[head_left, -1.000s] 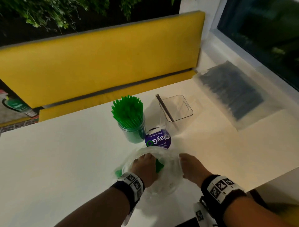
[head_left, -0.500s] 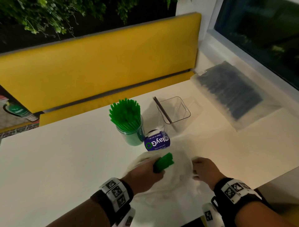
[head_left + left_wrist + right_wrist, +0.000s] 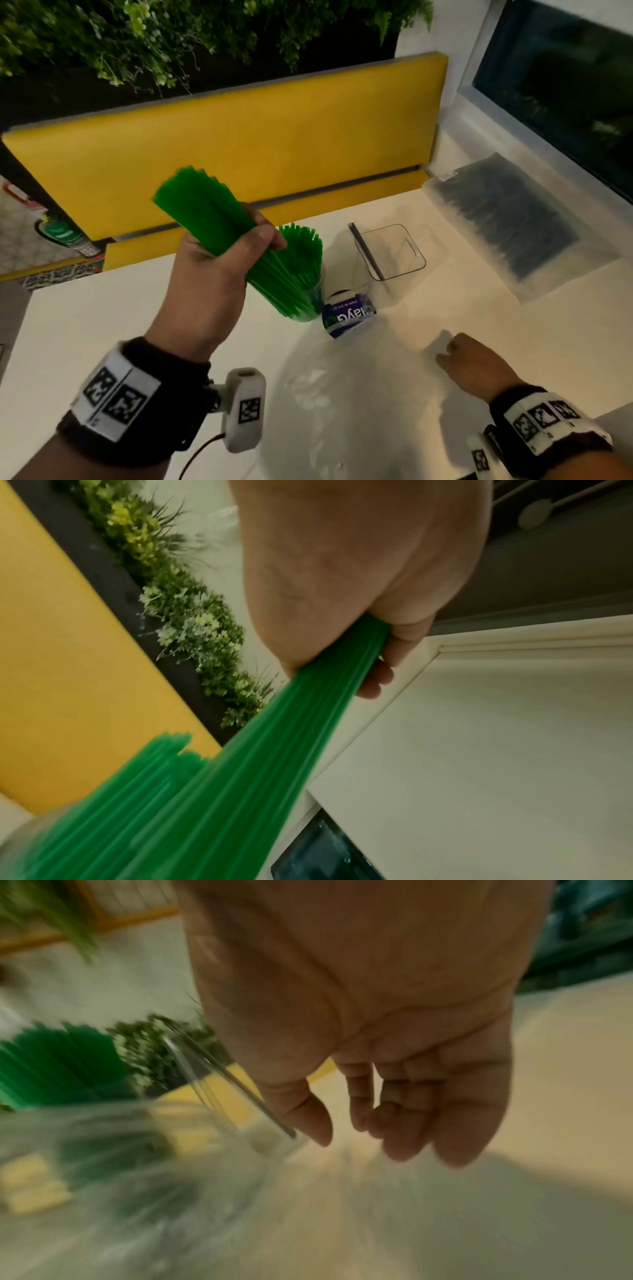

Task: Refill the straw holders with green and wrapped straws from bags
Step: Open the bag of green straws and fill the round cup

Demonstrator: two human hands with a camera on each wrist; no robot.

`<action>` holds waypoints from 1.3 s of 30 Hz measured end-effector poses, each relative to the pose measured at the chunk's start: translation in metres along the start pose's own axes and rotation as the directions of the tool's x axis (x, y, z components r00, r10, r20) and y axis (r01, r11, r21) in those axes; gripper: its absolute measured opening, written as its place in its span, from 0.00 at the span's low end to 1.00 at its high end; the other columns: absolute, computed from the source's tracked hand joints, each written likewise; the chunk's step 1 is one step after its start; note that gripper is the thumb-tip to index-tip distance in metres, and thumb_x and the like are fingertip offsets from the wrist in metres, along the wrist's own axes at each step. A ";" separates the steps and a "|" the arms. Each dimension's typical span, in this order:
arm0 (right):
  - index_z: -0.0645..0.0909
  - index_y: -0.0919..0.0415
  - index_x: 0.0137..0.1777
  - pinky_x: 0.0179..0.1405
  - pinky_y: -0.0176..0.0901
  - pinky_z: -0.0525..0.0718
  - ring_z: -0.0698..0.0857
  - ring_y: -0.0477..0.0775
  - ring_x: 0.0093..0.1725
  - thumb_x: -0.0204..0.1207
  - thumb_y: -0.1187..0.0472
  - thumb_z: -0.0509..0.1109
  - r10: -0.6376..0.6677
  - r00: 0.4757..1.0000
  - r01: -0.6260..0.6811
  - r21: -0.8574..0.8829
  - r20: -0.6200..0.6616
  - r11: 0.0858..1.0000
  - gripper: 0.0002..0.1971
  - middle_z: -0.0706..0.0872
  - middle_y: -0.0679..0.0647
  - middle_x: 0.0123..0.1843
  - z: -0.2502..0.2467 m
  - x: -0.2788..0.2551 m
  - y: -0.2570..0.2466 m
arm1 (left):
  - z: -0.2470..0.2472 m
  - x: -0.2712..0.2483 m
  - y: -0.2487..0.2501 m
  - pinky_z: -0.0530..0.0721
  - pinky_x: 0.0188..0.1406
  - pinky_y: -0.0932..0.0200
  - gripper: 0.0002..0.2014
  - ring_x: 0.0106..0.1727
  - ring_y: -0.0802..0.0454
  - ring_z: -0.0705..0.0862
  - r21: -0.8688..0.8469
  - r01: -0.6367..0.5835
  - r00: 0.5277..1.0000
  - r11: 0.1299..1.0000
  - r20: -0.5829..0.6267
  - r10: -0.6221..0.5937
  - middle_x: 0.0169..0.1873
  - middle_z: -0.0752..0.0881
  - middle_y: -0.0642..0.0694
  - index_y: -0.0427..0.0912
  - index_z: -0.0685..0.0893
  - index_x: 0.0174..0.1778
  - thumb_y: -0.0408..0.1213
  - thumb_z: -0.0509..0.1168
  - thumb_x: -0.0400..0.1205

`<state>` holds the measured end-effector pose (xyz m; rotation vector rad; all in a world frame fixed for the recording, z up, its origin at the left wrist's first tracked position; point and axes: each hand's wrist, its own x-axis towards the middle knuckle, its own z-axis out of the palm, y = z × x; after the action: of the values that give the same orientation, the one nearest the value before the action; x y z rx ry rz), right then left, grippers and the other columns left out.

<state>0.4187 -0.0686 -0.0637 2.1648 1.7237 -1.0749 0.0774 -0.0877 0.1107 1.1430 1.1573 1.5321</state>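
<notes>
Green straws (image 3: 219, 226), thin smooth plastic tubes in a flat fanned bundle, are clenched in the left hand (image 3: 209, 274), raised above the white table (image 3: 102, 325), their lower ends slanting down at the round clear holder (image 3: 313, 298) just beyond the knuckles, already bristling with the same straws. Right hand (image 3: 474, 366) hovers low with loosely curled fingers (image 3: 404, 1123) holding nothing, the crinkled clear bag (image 3: 342, 394) lying slack beside it toward the left. Past its fingertips stands a square clear holder (image 3: 394, 253) with one dark straw, and farther right lies a frosted bag of wrapped straws (image 3: 513, 219).
</notes>
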 end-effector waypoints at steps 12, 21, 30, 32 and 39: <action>0.79 0.52 0.64 0.46 0.48 0.87 0.86 0.55 0.51 0.83 0.52 0.60 -0.719 0.629 0.655 -0.297 -0.296 0.695 0.13 0.77 0.49 0.68 0.010 -0.006 -0.184 | 0.008 0.040 -0.029 0.81 0.48 0.42 0.08 0.42 0.43 0.82 0.003 0.100 0.971 0.995 -0.220 -0.097 0.34 0.84 0.43 0.42 0.82 0.43 0.27 0.65 0.86; 0.86 0.51 0.48 0.43 0.41 0.82 0.86 0.50 0.45 0.82 0.50 0.64 -0.738 0.610 0.701 -0.237 -0.287 0.672 0.11 0.84 0.44 0.57 0.011 0.011 -0.186 | 0.004 0.061 -0.058 0.88 0.50 0.45 0.04 0.40 0.49 0.86 0.036 -0.011 0.898 0.999 -0.440 0.026 0.37 0.85 0.44 0.35 0.80 0.51 0.31 0.66 0.84; 0.88 0.48 0.53 0.45 0.46 0.87 0.88 0.51 0.47 0.81 0.49 0.64 -0.747 0.612 0.668 -0.336 -0.260 0.664 0.12 0.85 0.44 0.61 0.007 0.008 -0.190 | 0.016 0.044 -0.105 0.86 0.50 0.47 0.12 0.47 0.51 0.85 0.471 0.038 0.964 0.881 -0.250 0.091 0.44 0.86 0.46 0.41 0.84 0.49 0.47 0.70 0.82; 0.88 0.48 0.53 0.43 0.46 0.86 0.87 0.52 0.46 0.81 0.48 0.64 -0.741 0.620 0.659 -0.339 -0.260 0.671 0.12 0.85 0.45 0.59 0.006 0.007 -0.190 | 0.011 0.043 -0.117 0.77 0.69 0.36 0.18 0.65 0.49 0.77 0.742 -0.038 0.978 0.670 -0.110 0.177 0.57 0.85 0.47 0.44 0.85 0.56 0.54 0.68 0.79; 0.87 0.49 0.53 0.36 0.39 0.75 0.87 0.53 0.45 0.83 0.49 0.62 -0.744 0.611 0.647 -0.372 -0.270 0.666 0.12 0.86 0.47 0.56 0.004 0.002 -0.192 | -0.026 0.045 -0.097 0.77 0.70 0.38 0.43 0.69 0.48 0.79 0.814 -0.068 0.967 0.577 0.197 -0.163 0.68 0.81 0.52 0.56 0.76 0.72 0.79 0.67 0.66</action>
<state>0.2441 -0.0085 -0.0123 1.6185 2.8776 -0.4592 0.0537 -0.0306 0.0192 1.8262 1.7686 0.7031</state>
